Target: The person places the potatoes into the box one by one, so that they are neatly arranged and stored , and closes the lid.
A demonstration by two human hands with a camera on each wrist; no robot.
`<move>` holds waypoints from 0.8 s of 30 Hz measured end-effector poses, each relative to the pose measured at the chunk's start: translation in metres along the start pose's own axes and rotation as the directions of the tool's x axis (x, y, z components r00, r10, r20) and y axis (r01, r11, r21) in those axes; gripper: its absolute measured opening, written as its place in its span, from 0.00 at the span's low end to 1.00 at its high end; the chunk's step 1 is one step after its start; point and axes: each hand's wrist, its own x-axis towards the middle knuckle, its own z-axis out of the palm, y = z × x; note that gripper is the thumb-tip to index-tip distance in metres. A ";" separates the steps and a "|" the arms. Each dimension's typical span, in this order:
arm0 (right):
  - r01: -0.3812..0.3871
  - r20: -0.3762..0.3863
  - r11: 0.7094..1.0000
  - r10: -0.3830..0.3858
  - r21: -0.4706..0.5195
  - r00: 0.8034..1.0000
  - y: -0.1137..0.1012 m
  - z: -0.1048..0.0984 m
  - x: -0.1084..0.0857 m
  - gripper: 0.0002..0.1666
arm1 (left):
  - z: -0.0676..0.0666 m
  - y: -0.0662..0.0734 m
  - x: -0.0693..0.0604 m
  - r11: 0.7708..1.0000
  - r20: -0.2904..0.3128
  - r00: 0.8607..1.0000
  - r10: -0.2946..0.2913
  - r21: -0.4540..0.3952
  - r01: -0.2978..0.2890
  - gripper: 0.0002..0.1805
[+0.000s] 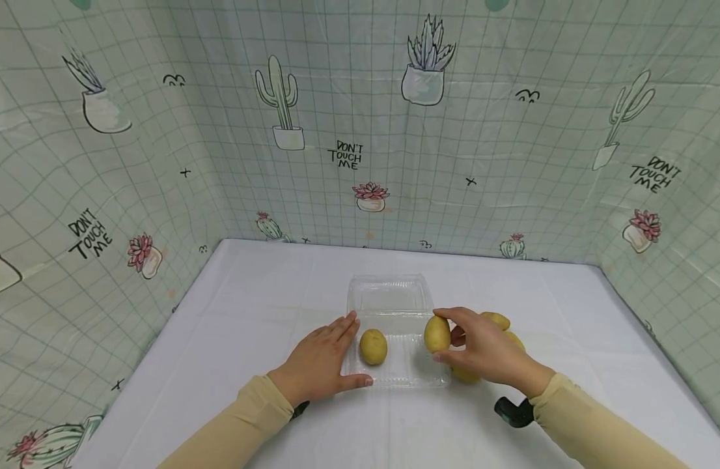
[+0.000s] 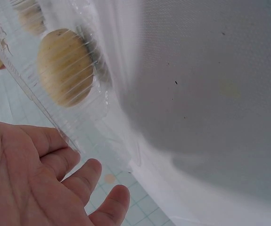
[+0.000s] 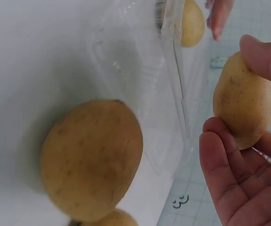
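A clear plastic clamshell box lies with its lid folded back. One potato sits in the left part of its base; the left wrist view shows that potato through the ribbed wall. My left hand touches the box's left side, fingers extended and thumb along the front edge. With thumb and fingertips my right hand pinches a second potato above the right end of the base. In the right wrist view the held potato is raised clear of the box.
Several more potatoes lie on the white table right of the box, partly hidden by my right hand. One potato looms close in the right wrist view. A patterned curtain encloses the table's back and sides.
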 end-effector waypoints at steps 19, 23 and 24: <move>0.060 0.131 0.997 -0.053 -0.051 0.990 -0.014 0.038 0.033 0.43 | -0.002 0.002 0.000 1.000 0.018 1.000 -0.008 0.000 0.008 0.56; 0.075 0.148 0.994 -0.062 -0.084 0.987 -0.013 0.044 0.036 0.42 | -0.002 0.001 -0.001 1.000 0.017 1.000 -0.005 0.004 0.005 0.56; 0.075 0.155 0.993 -0.060 -0.092 0.986 -0.013 0.045 0.036 0.42 | -0.003 0.001 -0.001 1.000 0.017 1.000 -0.006 0.005 0.006 0.56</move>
